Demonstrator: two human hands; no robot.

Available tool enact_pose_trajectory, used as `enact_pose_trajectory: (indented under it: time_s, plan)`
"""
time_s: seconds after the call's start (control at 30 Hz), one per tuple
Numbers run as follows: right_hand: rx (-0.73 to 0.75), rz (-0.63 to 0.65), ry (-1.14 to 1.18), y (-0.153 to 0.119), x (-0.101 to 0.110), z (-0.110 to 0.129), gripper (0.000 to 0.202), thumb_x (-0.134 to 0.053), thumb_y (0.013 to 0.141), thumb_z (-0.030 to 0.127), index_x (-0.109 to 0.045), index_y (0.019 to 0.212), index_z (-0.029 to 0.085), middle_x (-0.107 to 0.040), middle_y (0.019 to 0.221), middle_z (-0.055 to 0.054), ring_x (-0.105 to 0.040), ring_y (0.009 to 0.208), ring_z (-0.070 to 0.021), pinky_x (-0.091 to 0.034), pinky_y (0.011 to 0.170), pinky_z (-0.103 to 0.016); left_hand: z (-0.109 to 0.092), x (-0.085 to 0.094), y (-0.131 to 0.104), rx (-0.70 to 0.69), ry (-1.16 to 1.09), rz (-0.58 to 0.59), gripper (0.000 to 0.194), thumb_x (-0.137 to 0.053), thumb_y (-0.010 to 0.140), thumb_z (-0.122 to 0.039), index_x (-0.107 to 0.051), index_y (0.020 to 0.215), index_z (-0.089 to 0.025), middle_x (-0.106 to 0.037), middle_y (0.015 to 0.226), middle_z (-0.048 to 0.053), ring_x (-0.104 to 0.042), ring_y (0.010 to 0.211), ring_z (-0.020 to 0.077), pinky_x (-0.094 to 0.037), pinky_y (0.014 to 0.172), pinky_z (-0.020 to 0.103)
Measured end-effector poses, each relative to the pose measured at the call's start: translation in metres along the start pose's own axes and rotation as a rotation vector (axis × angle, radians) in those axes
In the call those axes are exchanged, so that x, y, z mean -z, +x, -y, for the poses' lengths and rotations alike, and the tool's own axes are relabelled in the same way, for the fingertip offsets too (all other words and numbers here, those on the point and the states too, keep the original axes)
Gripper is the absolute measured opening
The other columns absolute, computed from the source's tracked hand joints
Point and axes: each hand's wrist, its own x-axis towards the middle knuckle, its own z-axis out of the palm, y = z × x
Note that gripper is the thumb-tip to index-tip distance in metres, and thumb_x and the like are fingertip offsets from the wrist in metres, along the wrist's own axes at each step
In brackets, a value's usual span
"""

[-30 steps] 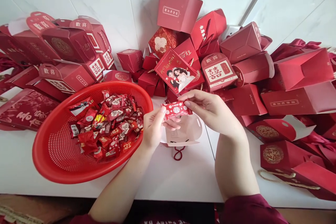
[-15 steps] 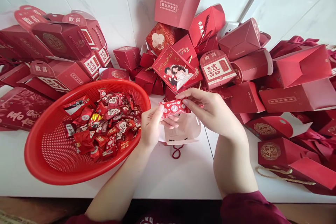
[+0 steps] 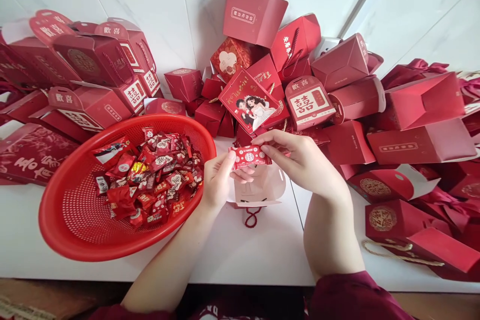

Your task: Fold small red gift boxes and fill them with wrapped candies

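A red wrapped candy (image 3: 249, 157) with white round marks is held level between both hands. My left hand (image 3: 221, 177) pinches its left end, thumb on top and fingers beneath. At its right end, the thumb and forefinger of my right hand (image 3: 300, 160) are closed on the wrapper. Just below the candy stands an open box (image 3: 260, 190) with a pale inside, partly hidden by the hands, and a dark red cord loop (image 3: 253, 217) at its near side. To the left, a red plastic basket (image 3: 71, 240) holds several wrapped candies (image 3: 161, 162).
Red gift boxes (image 3: 90, 105) are stacked at the left. More are piled behind the hands, with a card showing a couple (image 3: 249, 102) among them. Others (image 3: 416, 140) fill the right side. A white tiled wall (image 3: 150, 10) rises behind the white table (image 3: 247, 260).
The view has shifted slightly, so the boxes and basket appear a little displaced. Both hands keep the same hold on the candy.
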Motion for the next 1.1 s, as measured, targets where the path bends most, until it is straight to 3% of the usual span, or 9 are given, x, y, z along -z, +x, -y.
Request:
enact_pose_trajectory:
  time_s: [0.27,0.4,0.6,0.77,1.1]
  plan:
    - [0.072,0.245,0.067,-0.005,0.022,-0.004,0.034,-0.044,0.104,0.033,-0.065,0.130,0.030,-0.071,0.121,-0.002,-0.067,0.110,-0.0213,-0.053,0.095,-0.033,0.001,-0.003,0.000,-0.057,0.046,-0.023,0.044,-0.064,0.086,-0.058,-0.072,0.077,-0.015,-0.070,0.065,0.006,-0.068,0.051,0.0199,-0.056,0.048,0.028]
    - [0.081,0.237,0.053,-0.010,0.029,-0.007,0.035,-0.049,0.101,0.031,-0.062,0.134,0.029,-0.070,0.124,-0.003,-0.068,0.109,-0.0201,-0.055,0.094,-0.032,0.001,-0.005,-0.006,-0.122,0.164,-0.041,0.047,-0.060,0.089,-0.058,-0.071,0.073,-0.016,-0.069,0.062,0.005,-0.068,0.052,0.0197,-0.055,0.049,0.028]
    - [0.066,0.251,0.019,-0.009,0.020,-0.005,0.039,-0.060,0.094,0.025,-0.061,0.133,0.029,-0.070,0.122,-0.002,-0.068,0.106,-0.0200,-0.056,0.093,-0.035,0.003,-0.005,-0.016,-0.416,0.568,-0.029,0.040,-0.048,0.100,-0.039,-0.072,0.075,-0.017,-0.072,0.066,0.004,-0.070,0.062,0.0158,-0.054,0.062,0.023]
    - [0.037,0.275,0.017,-0.005,0.015,-0.002,0.032,-0.059,0.094,0.026,-0.066,0.124,0.026,-0.072,0.115,-0.002,-0.069,0.101,-0.0183,-0.056,0.091,-0.034,0.006,-0.002,-0.014,-0.510,0.597,0.030,0.037,-0.047,0.101,-0.033,-0.070,0.078,-0.016,-0.073,0.067,0.002,-0.067,0.057,0.0120,-0.053,0.060,0.021]
    - [0.040,0.286,-0.001,-0.005,0.016,-0.009,0.041,-0.065,0.087,0.019,-0.062,0.128,0.027,-0.070,0.122,0.000,-0.068,0.107,-0.0162,-0.054,0.096,-0.030,0.007,-0.001,-0.011,-0.368,0.440,0.042,0.043,-0.047,0.101,-0.040,-0.064,0.070,-0.015,-0.071,0.061,0.002,-0.068,0.054,0.0133,-0.055,0.054,0.021]
